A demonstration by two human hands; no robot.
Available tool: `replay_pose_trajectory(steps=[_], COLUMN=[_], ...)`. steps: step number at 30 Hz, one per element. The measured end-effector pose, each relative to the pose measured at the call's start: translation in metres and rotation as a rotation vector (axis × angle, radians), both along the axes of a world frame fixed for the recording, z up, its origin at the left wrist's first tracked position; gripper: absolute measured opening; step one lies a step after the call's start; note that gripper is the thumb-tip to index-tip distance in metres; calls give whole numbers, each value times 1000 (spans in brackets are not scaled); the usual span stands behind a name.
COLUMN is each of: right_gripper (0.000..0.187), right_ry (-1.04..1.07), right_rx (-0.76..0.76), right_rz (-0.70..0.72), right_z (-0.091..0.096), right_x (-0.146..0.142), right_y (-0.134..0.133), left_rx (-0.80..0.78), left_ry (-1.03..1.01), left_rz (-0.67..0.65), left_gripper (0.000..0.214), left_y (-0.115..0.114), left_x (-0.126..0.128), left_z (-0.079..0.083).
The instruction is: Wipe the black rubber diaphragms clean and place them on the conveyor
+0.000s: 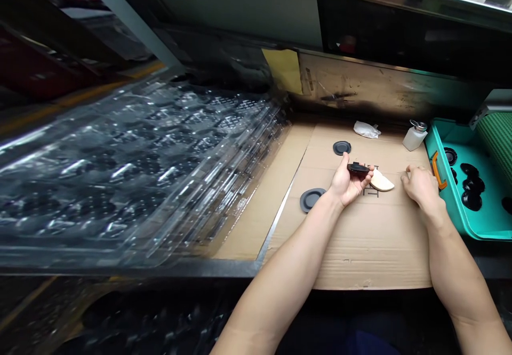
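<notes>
My left hand (349, 180) is curled around a small black round part (357, 169), held just above a sheet of cardboard (360, 237). A cream-coloured pad (381, 181) lies on the cardboard right beside that hand. My right hand (418, 184) rests on the cardboard to the right of the pad, fingers bent down and together; whatever lies under them is hidden. Two more black discs sit on the cardboard, one (342, 147) farther back and one (312, 199) to the left of my left wrist.
A stack of clear plastic blister trays (132, 168) fills the left of the bench. A teal bin (452, 131) with an orange handle holds several black discs at the right. A small white bottle (415, 135) and a crumpled white wrapper (366, 129) stand near the back wall.
</notes>
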State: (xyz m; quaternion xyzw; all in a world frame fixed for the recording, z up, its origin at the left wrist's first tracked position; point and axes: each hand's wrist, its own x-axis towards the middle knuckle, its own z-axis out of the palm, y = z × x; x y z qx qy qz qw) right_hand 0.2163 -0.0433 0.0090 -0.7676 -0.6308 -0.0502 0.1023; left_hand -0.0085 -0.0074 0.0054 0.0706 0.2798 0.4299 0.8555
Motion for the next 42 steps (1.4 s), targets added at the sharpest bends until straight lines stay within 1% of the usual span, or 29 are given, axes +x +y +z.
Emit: replay_pose_trajectory(steps=[1, 3, 5, 7, 9, 11, 14, 17, 19, 22, 25, 30, 33, 35, 37, 39, 42], right_gripper=[23, 26, 30, 27, 22, 21, 22, 22, 23, 24, 25, 24, 20, 17, 16, 18, 21], right_ry=[53, 213, 394, 518, 540, 502, 432, 326, 239, 137, 103, 152, 197, 265, 364, 449, 483], right_rx=[-23, 21, 113, 158, 161, 174, 205, 188, 170, 158, 173, 215, 228, 238, 281, 364, 451], right_rz=[2, 77, 230, 404, 529, 571, 571, 577, 553, 508, 516, 563, 586, 595, 568, 504, 403], right_z=[1, 2, 3, 4, 3, 1, -4, -9, -10, -9, -8, -14, -20, -23, -22, -19, -16], right_x=[3, 2, -9, -25, -40, -50, -56, -55, -55, -59, -65, -65, -57, -52, -48, -45, -37], right_y=[1, 4, 3, 1, -2, -4, -4, -3, -4, -5, -5, -3, -1, 1, 2, 4, 7], left_rx=[29, 88, 151, 212, 252, 263, 301, 389, 432, 437, 433, 455, 420, 421, 440, 443, 396], left_ry=[34, 110, 180, 225, 260, 315, 453, 574, 632, 689, 721, 745, 706, 678, 654, 607, 453], left_rz=[-11, -42, -82, -118, -124, -102, -56, -34, -24, 0, 20, 35, 42, 23, 0, -2, 19], left_gripper=[61, 59, 57, 56, 56, 57, 60, 65, 68, 67, 63, 67, 73, 78, 82, 83, 78], left_y=[-1, -3, -5, -9, -12, -15, -19, -20, -20, -19, -18, -18, -20, -22, -23, -22, -17], left_x=[1, 3, 7, 11, 16, 21, 27, 31, 31, 32, 33, 34, 34, 34, 32, 28, 18], left_z=[-1, -2, -4, -7, -9, -12, -17, -23, -26, -29, -33, -36, -32, -28, -22, -17, -8])
